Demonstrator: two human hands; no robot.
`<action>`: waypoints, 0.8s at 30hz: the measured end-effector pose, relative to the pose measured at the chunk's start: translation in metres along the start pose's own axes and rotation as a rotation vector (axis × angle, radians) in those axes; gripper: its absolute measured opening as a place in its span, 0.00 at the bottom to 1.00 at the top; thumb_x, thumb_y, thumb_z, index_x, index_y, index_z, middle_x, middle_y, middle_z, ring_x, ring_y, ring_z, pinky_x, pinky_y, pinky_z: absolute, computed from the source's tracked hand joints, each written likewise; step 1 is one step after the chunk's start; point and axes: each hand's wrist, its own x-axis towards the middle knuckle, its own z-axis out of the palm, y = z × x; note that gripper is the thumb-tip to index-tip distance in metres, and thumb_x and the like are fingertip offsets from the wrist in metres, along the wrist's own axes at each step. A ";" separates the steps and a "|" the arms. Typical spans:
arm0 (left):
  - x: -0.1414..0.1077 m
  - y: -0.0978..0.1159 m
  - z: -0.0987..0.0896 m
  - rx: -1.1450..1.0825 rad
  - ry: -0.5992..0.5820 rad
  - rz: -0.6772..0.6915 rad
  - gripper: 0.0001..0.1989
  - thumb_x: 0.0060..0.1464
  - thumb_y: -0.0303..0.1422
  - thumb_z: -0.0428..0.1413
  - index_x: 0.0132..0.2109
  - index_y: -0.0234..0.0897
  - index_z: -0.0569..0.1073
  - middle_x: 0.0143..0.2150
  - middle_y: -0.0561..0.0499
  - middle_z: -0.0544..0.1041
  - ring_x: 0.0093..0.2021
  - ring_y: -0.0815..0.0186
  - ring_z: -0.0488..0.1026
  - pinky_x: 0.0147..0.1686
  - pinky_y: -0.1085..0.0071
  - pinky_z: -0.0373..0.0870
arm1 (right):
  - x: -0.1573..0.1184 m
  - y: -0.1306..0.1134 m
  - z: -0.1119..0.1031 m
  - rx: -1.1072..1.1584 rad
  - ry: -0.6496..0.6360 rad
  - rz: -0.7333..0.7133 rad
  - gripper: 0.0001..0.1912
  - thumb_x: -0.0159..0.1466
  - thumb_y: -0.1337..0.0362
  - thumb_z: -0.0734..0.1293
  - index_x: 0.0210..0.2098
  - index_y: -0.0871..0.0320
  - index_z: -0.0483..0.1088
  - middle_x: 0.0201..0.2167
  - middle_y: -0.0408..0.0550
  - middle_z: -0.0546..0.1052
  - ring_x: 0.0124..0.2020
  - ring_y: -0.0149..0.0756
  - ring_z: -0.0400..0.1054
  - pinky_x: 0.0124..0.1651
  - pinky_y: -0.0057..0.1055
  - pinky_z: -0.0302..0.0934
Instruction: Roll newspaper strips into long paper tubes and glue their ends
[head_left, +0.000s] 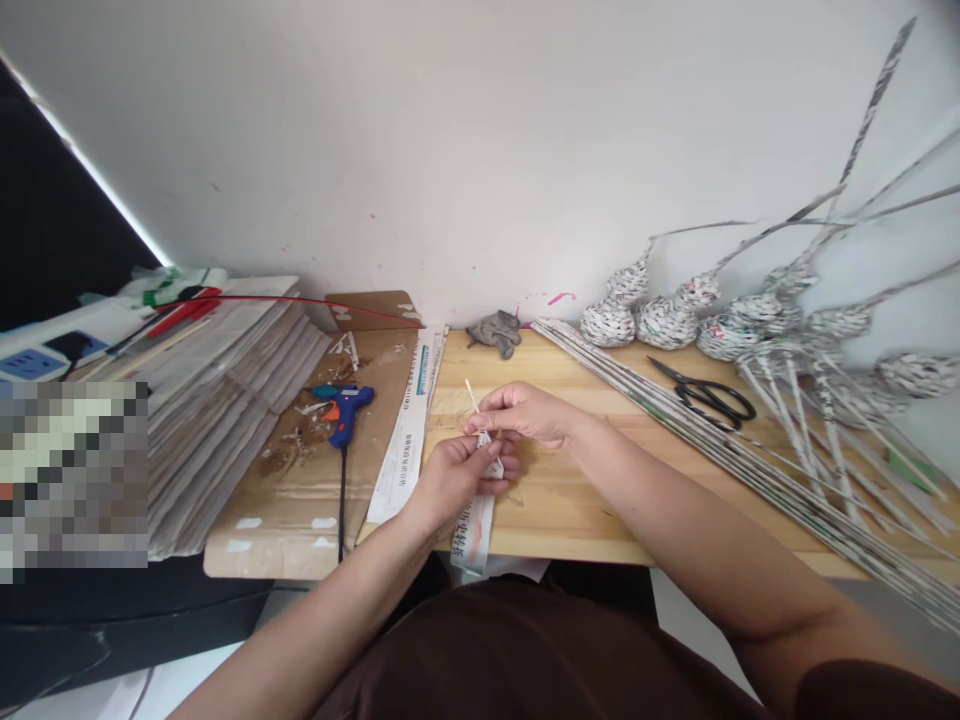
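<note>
Right now you hold a printed newspaper strip (491,462) to the right of the blue hot-glue gun (343,412). Your left hand (466,472) presses the strip between thumb and curled fingers, while your right hand (508,415) has its thumb and fingertips pinching it near the thin white upper tip. Left of the glue gun sits a newspaper stack (225,400); close on its right lie flat newspaper pieces (397,460); well to its right are rolled paper rods (675,438), black scissors (709,394) and woven paper gourds (667,322).
</note>
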 end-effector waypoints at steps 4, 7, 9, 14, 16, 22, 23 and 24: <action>-0.002 0.000 -0.001 0.031 0.018 -0.030 0.13 0.51 0.36 0.61 0.38 0.28 0.77 0.33 0.43 0.80 0.33 0.64 0.78 0.35 0.70 0.76 | 0.003 0.003 0.005 0.024 0.159 -0.024 0.20 0.44 0.56 0.77 0.20 0.62 0.65 0.15 0.36 0.65 0.16 0.20 0.54 0.18 0.22 0.45; -0.003 0.001 -0.001 0.041 0.014 -0.032 0.13 0.52 0.36 0.60 0.38 0.29 0.77 0.33 0.43 0.80 0.32 0.65 0.78 0.34 0.71 0.76 | 0.001 0.001 0.004 -0.009 0.118 -0.025 0.19 0.48 0.54 0.76 0.23 0.63 0.68 0.15 0.37 0.66 0.16 0.21 0.53 0.18 0.22 0.44; -0.004 0.002 -0.002 0.039 0.014 -0.037 0.13 0.52 0.37 0.60 0.39 0.29 0.77 0.32 0.43 0.80 0.32 0.64 0.78 0.35 0.70 0.76 | -0.001 -0.001 0.001 -0.038 0.020 -0.024 0.19 0.52 0.53 0.73 0.30 0.64 0.73 0.19 0.40 0.69 0.17 0.21 0.55 0.18 0.22 0.44; -0.006 -0.001 -0.002 0.042 0.005 -0.035 0.13 0.51 0.37 0.61 0.37 0.29 0.77 0.32 0.43 0.80 0.33 0.64 0.78 0.35 0.70 0.76 | -0.001 -0.003 0.003 -0.040 0.093 -0.040 0.18 0.49 0.54 0.75 0.26 0.64 0.71 0.17 0.37 0.65 0.17 0.19 0.50 0.18 0.23 0.40; -0.006 -0.001 -0.003 0.049 -0.001 -0.026 0.13 0.51 0.38 0.60 0.37 0.29 0.77 0.32 0.43 0.80 0.33 0.65 0.78 0.34 0.70 0.75 | -0.001 -0.003 0.006 -0.031 0.177 -0.057 0.19 0.48 0.54 0.75 0.23 0.63 0.68 0.15 0.35 0.61 0.16 0.19 0.48 0.17 0.23 0.39; -0.007 -0.001 -0.005 0.042 -0.004 -0.051 0.14 0.50 0.39 0.61 0.37 0.29 0.77 0.32 0.42 0.80 0.33 0.64 0.78 0.34 0.70 0.75 | -0.002 -0.004 0.006 -0.076 0.004 -0.043 0.19 0.51 0.52 0.73 0.32 0.64 0.74 0.20 0.40 0.68 0.18 0.21 0.53 0.18 0.23 0.39; -0.007 -0.001 -0.005 0.044 -0.010 -0.055 0.14 0.50 0.38 0.61 0.37 0.29 0.77 0.33 0.42 0.80 0.33 0.64 0.78 0.34 0.70 0.75 | -0.001 -0.004 0.006 -0.065 0.032 -0.043 0.19 0.49 0.53 0.74 0.29 0.64 0.73 0.19 0.38 0.66 0.18 0.20 0.51 0.18 0.23 0.39; -0.007 -0.001 -0.005 0.048 -0.017 -0.059 0.14 0.50 0.38 0.61 0.37 0.29 0.77 0.33 0.42 0.80 0.33 0.64 0.78 0.34 0.71 0.75 | -0.001 -0.003 0.006 -0.046 0.084 -0.046 0.19 0.47 0.54 0.76 0.25 0.63 0.71 0.17 0.36 0.63 0.17 0.19 0.48 0.17 0.23 0.38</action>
